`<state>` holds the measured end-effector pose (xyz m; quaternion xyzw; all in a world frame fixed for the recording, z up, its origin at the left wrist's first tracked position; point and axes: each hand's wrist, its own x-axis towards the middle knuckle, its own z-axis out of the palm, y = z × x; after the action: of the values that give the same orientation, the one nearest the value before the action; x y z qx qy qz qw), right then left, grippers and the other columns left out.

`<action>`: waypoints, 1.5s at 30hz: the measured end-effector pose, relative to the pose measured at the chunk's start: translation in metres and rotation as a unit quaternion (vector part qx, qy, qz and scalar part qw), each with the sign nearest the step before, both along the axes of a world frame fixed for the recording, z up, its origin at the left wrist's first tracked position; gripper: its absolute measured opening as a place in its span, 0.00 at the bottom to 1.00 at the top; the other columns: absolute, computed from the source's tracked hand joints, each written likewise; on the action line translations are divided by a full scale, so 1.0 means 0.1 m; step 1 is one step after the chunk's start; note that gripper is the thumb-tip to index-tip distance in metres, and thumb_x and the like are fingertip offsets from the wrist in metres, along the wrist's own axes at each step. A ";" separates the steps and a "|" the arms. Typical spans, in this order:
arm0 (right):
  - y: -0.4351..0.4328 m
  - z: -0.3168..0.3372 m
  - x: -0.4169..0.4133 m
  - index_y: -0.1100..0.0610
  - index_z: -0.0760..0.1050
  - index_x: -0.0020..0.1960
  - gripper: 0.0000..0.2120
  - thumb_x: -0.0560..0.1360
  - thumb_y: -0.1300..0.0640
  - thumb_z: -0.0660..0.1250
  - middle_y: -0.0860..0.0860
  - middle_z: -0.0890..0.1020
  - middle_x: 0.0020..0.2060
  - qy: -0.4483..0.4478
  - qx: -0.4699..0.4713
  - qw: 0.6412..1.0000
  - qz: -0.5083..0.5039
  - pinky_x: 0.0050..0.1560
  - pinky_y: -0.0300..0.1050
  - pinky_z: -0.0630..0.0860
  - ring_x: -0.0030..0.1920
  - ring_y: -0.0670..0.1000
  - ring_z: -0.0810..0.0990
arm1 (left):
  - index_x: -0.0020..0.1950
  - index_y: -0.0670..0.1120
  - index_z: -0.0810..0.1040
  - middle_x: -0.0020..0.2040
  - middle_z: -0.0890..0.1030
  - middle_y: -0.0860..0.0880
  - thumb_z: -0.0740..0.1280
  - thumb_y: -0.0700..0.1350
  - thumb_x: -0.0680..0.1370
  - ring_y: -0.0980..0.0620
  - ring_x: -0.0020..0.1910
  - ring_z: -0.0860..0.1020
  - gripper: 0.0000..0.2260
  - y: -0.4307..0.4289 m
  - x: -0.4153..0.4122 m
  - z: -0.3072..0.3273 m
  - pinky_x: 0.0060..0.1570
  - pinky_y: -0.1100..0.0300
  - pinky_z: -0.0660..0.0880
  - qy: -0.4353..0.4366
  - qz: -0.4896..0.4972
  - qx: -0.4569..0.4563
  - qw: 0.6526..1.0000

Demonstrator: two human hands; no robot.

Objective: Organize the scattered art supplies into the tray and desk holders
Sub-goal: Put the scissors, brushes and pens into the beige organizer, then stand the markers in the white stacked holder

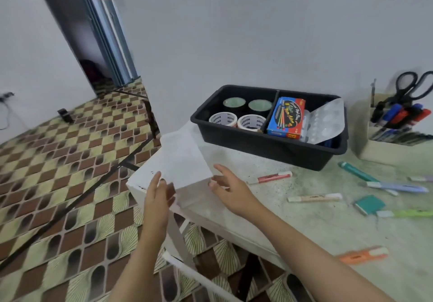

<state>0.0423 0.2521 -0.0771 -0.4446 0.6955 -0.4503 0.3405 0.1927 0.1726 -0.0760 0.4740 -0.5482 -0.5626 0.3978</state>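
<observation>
A stack of white paper lies on the left corner of the white table. My left hand touches its near left edge with straight fingers. My right hand hovers at its near right corner, fingers spread and holding nothing. The black tray holds several tape rolls, a blue crayon box and a clear palette. Loose on the table lie a pink marker, a beige marker, a teal pen, a purple cutter and an orange highlighter.
A beige desk holder at the right wall carries black scissors and several markers. A small teal pad and a green highlighter lie near the right edge. Patterned floor drops away left of the table; a white chair frame stands below.
</observation>
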 end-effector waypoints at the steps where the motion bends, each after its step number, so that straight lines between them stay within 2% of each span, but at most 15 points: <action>1: -0.05 0.02 0.05 0.47 0.55 0.75 0.29 0.78 0.47 0.62 0.48 0.71 0.68 -0.002 -0.006 1.000 0.002 0.60 0.40 0.66 0.66 0.46 0.69 | 0.73 0.51 0.63 0.63 0.76 0.41 0.52 0.48 0.83 0.46 0.58 0.76 0.18 0.00 0.02 0.01 0.59 0.56 0.70 0.010 -0.025 0.003 1.000; 5: -0.14 0.07 0.15 0.45 0.47 0.76 0.44 0.70 0.41 0.70 0.46 0.61 0.73 0.067 -0.039 0.996 -0.035 0.67 0.45 0.62 0.72 0.48 0.60 | 0.70 0.60 0.62 0.51 0.83 0.48 0.48 0.55 0.82 0.54 0.52 0.81 0.16 0.10 0.03 0.01 0.48 0.66 0.73 0.051 -0.098 0.019 0.994; 7: -0.14 0.07 0.15 0.42 0.46 0.76 0.48 0.66 0.37 0.72 0.46 0.61 0.73 0.125 -0.042 0.990 -0.051 0.66 0.46 0.62 0.72 0.49 0.61 | 0.69 0.61 0.61 0.49 0.83 0.49 0.46 0.57 0.81 0.55 0.50 0.81 0.17 0.13 0.01 0.00 0.49 0.65 0.73 0.060 -0.104 0.019 0.993; 10: -0.13 0.12 0.16 0.41 0.46 0.75 0.48 0.66 0.36 0.71 0.48 0.65 0.71 0.190 -0.051 0.979 -0.050 0.65 0.47 0.64 0.69 0.50 0.65 | 0.72 0.55 0.62 0.50 0.81 0.48 0.45 0.57 0.82 0.50 0.54 0.79 0.20 0.10 0.05 -0.04 0.55 0.57 0.71 0.087 -0.091 0.026 0.992; 13: -0.16 0.19 0.19 0.37 0.44 0.74 0.48 0.64 0.31 0.68 0.49 0.70 0.66 0.324 -0.031 0.945 -0.033 0.63 0.53 0.66 0.65 0.53 0.69 | 0.71 0.52 0.65 0.50 0.82 0.49 0.46 0.54 0.83 0.49 0.56 0.78 0.20 0.06 0.12 -0.08 0.54 0.57 0.72 0.084 -0.073 0.026 0.994; 15: -0.19 0.20 0.20 0.36 0.45 0.73 0.46 0.65 0.32 0.67 0.51 0.73 0.62 0.354 -0.013 0.935 -0.032 0.60 0.51 0.67 0.62 0.54 0.71 | 0.70 0.51 0.67 0.51 0.82 0.47 0.47 0.53 0.83 0.48 0.57 0.78 0.19 0.03 0.17 -0.12 0.54 0.56 0.73 0.077 -0.051 0.025 0.995; 18: -0.17 0.19 0.17 0.38 0.52 0.73 0.40 0.68 0.38 0.68 0.50 0.74 0.58 0.293 -0.015 0.954 -0.059 0.55 0.44 0.67 0.59 0.51 0.72 | 0.65 0.52 0.69 0.56 0.79 0.46 0.50 0.49 0.83 0.46 0.59 0.76 0.14 0.01 0.23 -0.18 0.53 0.55 0.72 0.052 -0.038 0.019 0.998; 22: -0.08 0.20 0.09 0.38 0.62 0.69 0.29 0.71 0.43 0.69 0.47 0.73 0.61 -0.007 -0.025 0.993 -0.115 0.58 0.45 0.70 0.60 0.48 0.72 | 0.64 0.61 0.70 0.65 0.72 0.49 0.60 0.45 0.81 0.50 0.62 0.72 0.15 0.03 0.29 -0.20 0.54 0.59 0.72 0.041 -0.084 0.016 0.995; 24: 0.02 0.21 0.08 0.38 0.64 0.68 0.25 0.73 0.47 0.67 0.50 0.71 0.62 -0.135 -0.031 0.982 -0.125 0.58 0.49 0.75 0.56 0.50 0.74 | 0.66 0.67 0.66 0.65 0.71 0.52 0.63 0.51 0.77 0.50 0.65 0.71 0.19 0.07 0.29 -0.14 0.59 0.56 0.71 0.058 -0.122 0.026 0.990; 28: 0.30 0.13 0.07 0.39 0.65 0.66 0.22 0.75 0.52 0.63 0.51 0.69 0.63 -0.245 -0.044 0.963 -0.103 0.51 0.45 0.77 0.56 0.52 0.73 | 0.67 0.75 0.54 0.71 0.65 0.54 0.64 0.59 0.71 0.50 0.70 0.66 0.29 0.12 0.23 0.01 0.59 0.53 0.66 0.067 -0.181 0.018 0.981; 31: 0.51 0.02 0.05 0.38 0.67 0.65 0.31 0.62 0.48 0.67 0.53 0.71 0.62 -0.301 -0.085 0.946 -0.083 0.47 0.43 0.76 0.58 0.55 0.74 | 0.69 0.74 0.49 0.72 0.64 0.53 0.65 0.56 0.70 0.54 0.69 0.65 0.35 0.17 0.15 0.08 0.59 0.54 0.63 0.066 -0.222 -0.012 0.973; 35: 0.77 -0.02 -0.03 0.38 0.67 0.66 0.37 0.56 0.48 0.68 0.52 0.72 0.65 -0.293 -0.129 0.944 -0.078 0.54 0.47 0.74 0.59 0.55 0.75 | 0.65 0.78 0.48 0.71 0.65 0.53 0.73 0.56 0.69 0.54 0.65 0.71 0.39 0.27 0.02 0.16 0.59 0.57 0.68 0.066 -0.272 -0.070 0.958; 39: 1.07 0.15 -0.11 0.31 0.66 0.63 0.37 0.54 0.46 0.65 0.42 0.70 0.66 -0.194 -0.143 0.965 -0.099 0.64 0.47 0.68 0.63 0.48 0.72 | 0.66 0.79 0.49 0.70 0.67 0.58 0.72 0.60 0.64 0.52 0.64 0.73 0.41 0.38 -0.20 0.25 0.63 0.43 0.71 0.083 -0.319 -0.118 0.937; 41: 1.21 0.27 -0.13 0.26 0.63 0.63 0.35 0.57 0.47 0.62 0.34 0.65 0.67 -0.134 -0.144 0.974 -0.109 0.66 0.45 0.65 0.66 0.41 0.68 | 0.66 0.78 0.48 0.68 0.68 0.63 0.70 0.61 0.65 0.54 0.65 0.73 0.40 0.45 -0.36 0.31 0.63 0.42 0.71 0.082 -0.346 -0.143 0.924; 45: 1.46 0.42 -0.20 0.28 0.53 0.68 0.25 0.79 0.53 0.55 0.18 0.59 0.62 0.016 -0.151 0.978 -0.140 0.55 0.21 0.63 0.62 0.24 0.61 | 0.68 0.77 0.46 0.68 0.69 0.59 0.70 0.62 0.66 0.55 0.64 0.74 0.41 0.67 -0.68 0.38 0.62 0.43 0.72 0.074 -0.410 -0.167 0.894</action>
<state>0.0226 0.3979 -0.0349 -0.3965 0.6798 -0.5863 0.1922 0.1245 0.2398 -0.0375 0.0907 -0.7488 -0.6091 0.2451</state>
